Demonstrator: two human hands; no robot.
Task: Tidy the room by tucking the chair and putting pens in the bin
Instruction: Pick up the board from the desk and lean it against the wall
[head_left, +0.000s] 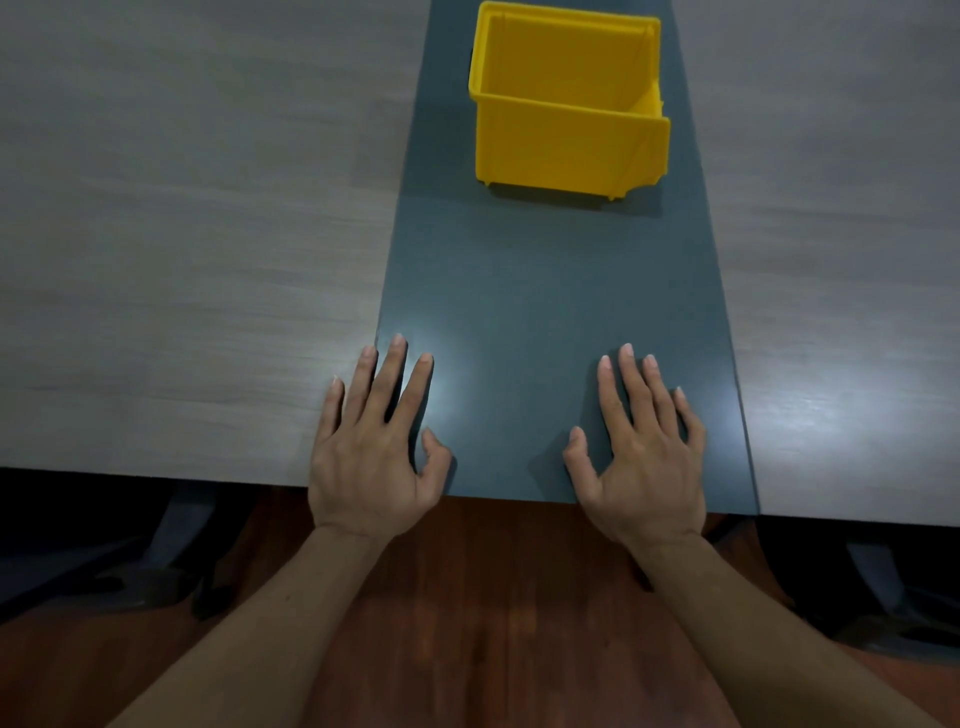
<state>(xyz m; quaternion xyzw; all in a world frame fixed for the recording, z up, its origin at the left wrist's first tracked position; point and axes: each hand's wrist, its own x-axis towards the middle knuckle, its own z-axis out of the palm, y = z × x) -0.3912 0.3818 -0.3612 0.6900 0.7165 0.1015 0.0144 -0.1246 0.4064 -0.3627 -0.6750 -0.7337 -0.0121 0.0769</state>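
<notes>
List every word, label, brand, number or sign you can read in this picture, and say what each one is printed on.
None: no readable text shows anywhere in this view.
The yellow bin has plain walls with no label or moulded lettering visible.
The table and its dark centre strip carry no print.
The left hand and right hand lie open and flat, holding nothing that bears writing.

Dim overall; overhead glare is noted on the bench (447, 384). Edges are bowed by wide-angle distortion; slight softness throughout.
</notes>
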